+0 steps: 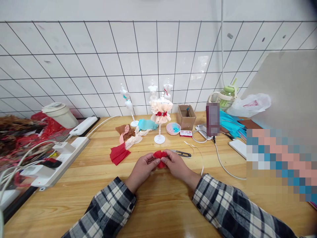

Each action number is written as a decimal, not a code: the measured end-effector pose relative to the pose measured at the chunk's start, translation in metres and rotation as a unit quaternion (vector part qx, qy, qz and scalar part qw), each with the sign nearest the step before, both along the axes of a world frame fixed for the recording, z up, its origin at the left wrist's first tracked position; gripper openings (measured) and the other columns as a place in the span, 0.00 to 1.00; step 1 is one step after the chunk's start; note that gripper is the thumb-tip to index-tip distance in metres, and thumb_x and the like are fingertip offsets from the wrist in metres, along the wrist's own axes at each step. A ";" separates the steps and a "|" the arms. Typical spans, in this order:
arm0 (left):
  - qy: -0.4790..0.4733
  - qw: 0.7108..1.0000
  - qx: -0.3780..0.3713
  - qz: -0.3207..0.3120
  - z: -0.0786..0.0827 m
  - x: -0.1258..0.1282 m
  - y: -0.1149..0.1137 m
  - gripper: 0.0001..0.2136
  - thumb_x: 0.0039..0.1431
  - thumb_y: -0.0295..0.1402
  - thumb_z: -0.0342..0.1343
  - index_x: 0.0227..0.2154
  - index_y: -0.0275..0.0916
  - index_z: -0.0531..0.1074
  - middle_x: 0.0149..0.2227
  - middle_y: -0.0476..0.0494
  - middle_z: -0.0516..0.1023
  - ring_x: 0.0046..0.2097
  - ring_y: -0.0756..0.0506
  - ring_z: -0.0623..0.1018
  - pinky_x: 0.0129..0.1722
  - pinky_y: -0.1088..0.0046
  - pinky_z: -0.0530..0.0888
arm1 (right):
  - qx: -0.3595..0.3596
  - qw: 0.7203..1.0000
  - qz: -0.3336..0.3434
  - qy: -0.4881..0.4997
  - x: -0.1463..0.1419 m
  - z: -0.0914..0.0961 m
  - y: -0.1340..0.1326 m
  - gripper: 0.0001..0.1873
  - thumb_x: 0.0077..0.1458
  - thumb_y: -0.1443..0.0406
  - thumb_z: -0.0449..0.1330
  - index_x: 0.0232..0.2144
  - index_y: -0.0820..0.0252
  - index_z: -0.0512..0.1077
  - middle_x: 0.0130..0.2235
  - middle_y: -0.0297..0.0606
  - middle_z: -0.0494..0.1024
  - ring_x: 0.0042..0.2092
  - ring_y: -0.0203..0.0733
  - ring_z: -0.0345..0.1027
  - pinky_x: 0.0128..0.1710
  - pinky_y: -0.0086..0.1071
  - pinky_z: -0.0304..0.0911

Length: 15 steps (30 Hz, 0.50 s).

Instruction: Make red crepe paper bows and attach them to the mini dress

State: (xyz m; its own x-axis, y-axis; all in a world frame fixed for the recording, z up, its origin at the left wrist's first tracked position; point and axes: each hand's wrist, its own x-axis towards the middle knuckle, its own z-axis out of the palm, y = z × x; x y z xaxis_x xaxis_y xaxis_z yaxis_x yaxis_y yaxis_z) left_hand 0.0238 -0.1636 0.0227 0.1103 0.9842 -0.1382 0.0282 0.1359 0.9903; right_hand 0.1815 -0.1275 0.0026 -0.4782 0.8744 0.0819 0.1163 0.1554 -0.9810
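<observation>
Both hands meet over the middle of the wooden table, pinching one small piece of gathered red fabric point(160, 154). My left hand point(145, 167) grips its left side between thumb and fingers. On the other side my right hand point(177, 165) closes on it the same way. Just behind the right hand lie thread snips point(183, 154). A small white mannequin stand point(159, 138) is beyond the hands, dressed in a ruffled peach dress point(161, 109) with a red band at the waist. Left of the hands lies a pleated red cloth piece point(120, 154).
Brown, peach and blue fabric scraps point(148, 124) lie behind the red cloth. More white mannequins point(128, 105) stand along the tiled wall. A pink bowl point(173, 129), a cardboard box point(186, 117) and a phone point(213, 119) are at the back right. A power strip point(61, 160) with cables runs along the left.
</observation>
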 end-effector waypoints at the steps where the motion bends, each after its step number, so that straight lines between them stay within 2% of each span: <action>1: -0.004 1.000 0.002 -0.001 0.000 0.000 0.000 0.14 0.48 0.41 0.62 0.32 0.34 0.74 0.28 0.48 0.76 0.28 0.50 0.70 0.28 0.76 0.64 | -0.030 0.999 0.009 0.020 -0.001 -0.001 0.000 0.06 0.55 0.64 0.54 0.36 0.58 0.69 0.31 0.34 0.74 0.31 0.37 0.67 0.30 0.30 0.64; 4: -0.029 1.000 0.002 0.005 0.000 -0.002 0.000 0.13 0.49 0.39 0.62 0.33 0.34 0.74 0.30 0.47 0.77 0.31 0.49 0.72 0.31 0.76 0.66 | -0.121 0.990 0.013 0.075 -0.002 -0.001 -0.001 0.09 0.55 0.60 0.54 0.37 0.58 0.65 0.28 0.31 0.72 0.25 0.35 0.66 0.25 0.29 0.65; 7: -0.043 0.999 -0.012 0.012 0.002 -0.003 0.000 0.13 0.49 0.40 0.62 0.33 0.34 0.74 0.30 0.47 0.77 0.32 0.49 0.72 0.32 0.75 0.66 | -0.125 0.988 -0.026 0.081 0.000 0.003 -0.002 0.17 0.54 0.57 0.55 0.45 0.55 0.59 0.30 0.29 0.70 0.22 0.34 0.66 0.23 0.31 0.67; 9: -0.044 0.999 -0.022 0.012 0.003 -0.005 0.000 0.14 0.48 0.41 0.62 0.31 0.34 0.74 0.29 0.47 0.76 0.31 0.49 0.71 0.32 0.75 0.66 | -0.033 0.997 -0.056 0.047 0.006 0.009 -0.001 0.20 0.56 0.60 0.54 0.50 0.53 0.56 0.37 0.34 0.72 0.27 0.36 0.69 0.26 0.33 0.69; 11: -0.051 0.998 -0.027 0.004 0.004 -0.007 -0.001 0.14 0.47 0.41 0.63 0.30 0.35 0.75 0.28 0.47 0.76 0.30 0.49 0.71 0.33 0.74 0.66 | 0.139 0.988 -0.059 -0.021 0.013 0.017 -0.001 0.20 0.56 0.66 0.52 0.52 0.53 0.60 0.49 0.42 0.69 0.42 0.41 0.70 0.38 0.39 0.70; 13: -0.060 0.998 -0.025 -0.019 0.006 -0.009 -0.001 0.13 0.47 0.41 0.63 0.28 0.34 0.75 0.27 0.47 0.75 0.30 0.49 0.71 0.34 0.74 0.67 | 0.306 0.947 -0.038 -0.089 0.019 0.025 -0.001 0.20 0.54 0.71 0.53 0.49 0.52 0.66 0.57 0.44 0.62 0.56 0.47 0.60 0.52 0.45 0.61; 15: -0.069 0.996 -0.023 -0.053 0.007 -0.012 -0.001 0.12 0.48 0.40 0.63 0.29 0.34 0.75 0.27 0.47 0.75 0.30 0.49 0.71 0.33 0.74 0.66 | 0.394 0.910 -0.021 -0.126 0.022 0.031 -0.003 0.15 0.55 0.70 0.55 0.44 0.52 0.71 0.61 0.41 0.57 0.61 0.49 0.51 0.58 0.48 0.52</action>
